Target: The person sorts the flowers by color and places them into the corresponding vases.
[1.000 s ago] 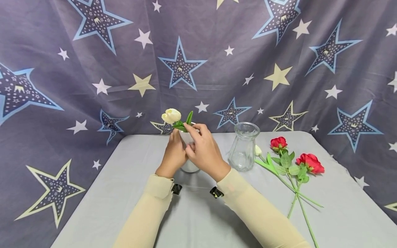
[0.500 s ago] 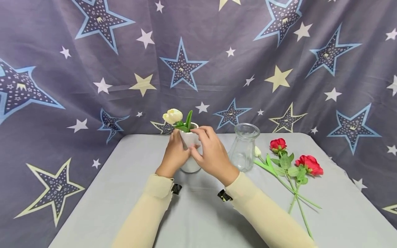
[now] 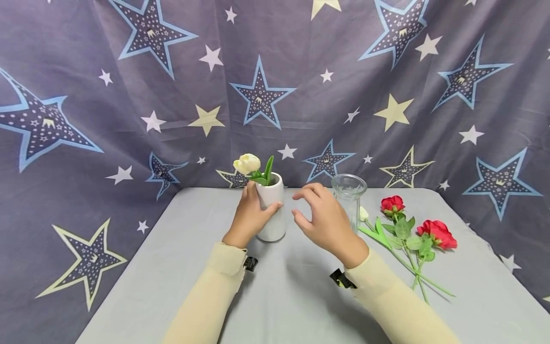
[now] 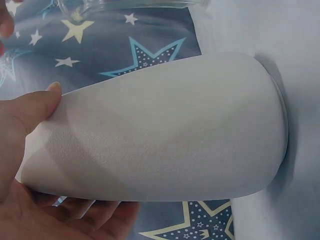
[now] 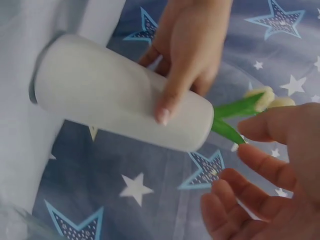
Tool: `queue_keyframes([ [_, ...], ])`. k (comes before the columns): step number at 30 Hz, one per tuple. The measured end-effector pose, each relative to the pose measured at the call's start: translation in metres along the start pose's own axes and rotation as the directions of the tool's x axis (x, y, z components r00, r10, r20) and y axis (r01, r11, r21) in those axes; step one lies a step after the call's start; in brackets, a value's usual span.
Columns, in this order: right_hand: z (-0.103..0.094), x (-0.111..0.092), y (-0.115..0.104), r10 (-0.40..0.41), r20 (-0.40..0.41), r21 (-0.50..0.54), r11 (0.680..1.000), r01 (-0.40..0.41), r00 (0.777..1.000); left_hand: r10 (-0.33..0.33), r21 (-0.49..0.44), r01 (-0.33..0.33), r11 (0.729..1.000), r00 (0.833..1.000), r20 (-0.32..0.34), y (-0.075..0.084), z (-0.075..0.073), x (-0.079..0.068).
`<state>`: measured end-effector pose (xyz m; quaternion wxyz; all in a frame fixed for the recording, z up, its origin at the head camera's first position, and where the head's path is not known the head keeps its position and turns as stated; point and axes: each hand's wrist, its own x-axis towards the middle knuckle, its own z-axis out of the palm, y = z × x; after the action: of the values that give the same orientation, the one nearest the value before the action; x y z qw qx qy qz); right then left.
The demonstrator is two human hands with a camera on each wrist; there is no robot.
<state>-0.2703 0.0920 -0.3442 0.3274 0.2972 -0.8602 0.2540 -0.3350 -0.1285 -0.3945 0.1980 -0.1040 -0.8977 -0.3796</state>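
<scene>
A white ceramic vase (image 3: 273, 222) stands upright on the cloth-covered table. My left hand (image 3: 248, 217) grips its upper part from the left, the thumb across the front, and in the left wrist view the fingers curl beneath the vase (image 4: 165, 130). Cream tulips (image 3: 247, 164) with green leaves lean left out of its mouth; their stems are hidden inside. To the right of the vase my right hand (image 3: 327, 220) hovers with bent, spread fingers and nothing between them. The right wrist view has these fingers near the tulip leaves (image 5: 235, 110), holding none.
Behind my right hand stands a clear glass vase (image 3: 350, 186), partly covered by it. Farther right lie two red roses (image 3: 437, 233) and a white tulip (image 3: 364, 214), their stems crossing. A starry curtain (image 3: 266, 43) hangs behind the grey table (image 3: 172, 267).
My right hand has left the tulip leaves at the vase's mouth and moved right, overlapping the glass vase. The left hand keeps its grip on the white vase.
</scene>
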Motion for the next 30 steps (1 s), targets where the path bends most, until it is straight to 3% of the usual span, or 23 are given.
queue_keyframes([
  [4, -0.015, -0.004, 0.005, 0.044, 0.032, -0.025, 0.999, -0.043, 0.999, -0.002, -0.006, 0.002, 1.000, 1.000, 0.003, -0.001, -0.002, -0.001],
  [8, -0.033, -0.009, 0.008, 0.131, 0.125, -0.056, 0.991, -0.125, 0.984, -0.015, -0.015, 0.015, 1.000, 1.000, -0.002, -0.002, -0.002, -0.003],
  [13, -0.052, -0.013, 0.021, 0.243, 0.224, -0.082, 0.970, -0.231, 0.944, -0.006, -0.009, 0.006, 1.000, 1.000, 0.004, -0.003, -0.001, -0.002],
  [22, -0.068, -0.012, 0.049, 0.324, 0.317, -0.107, 0.946, -0.306, 0.891, -0.027, -0.021, 0.027, 0.999, 1.000, 0.003, -0.003, -0.003, -0.003],
  [30, -0.088, -0.018, 0.074, 0.426, 0.393, -0.180, 0.905, -0.386, 0.815, -0.008, -0.035, 0.008, 0.999, 1.000, 0.012, -0.001, -0.001, 0.000],
])
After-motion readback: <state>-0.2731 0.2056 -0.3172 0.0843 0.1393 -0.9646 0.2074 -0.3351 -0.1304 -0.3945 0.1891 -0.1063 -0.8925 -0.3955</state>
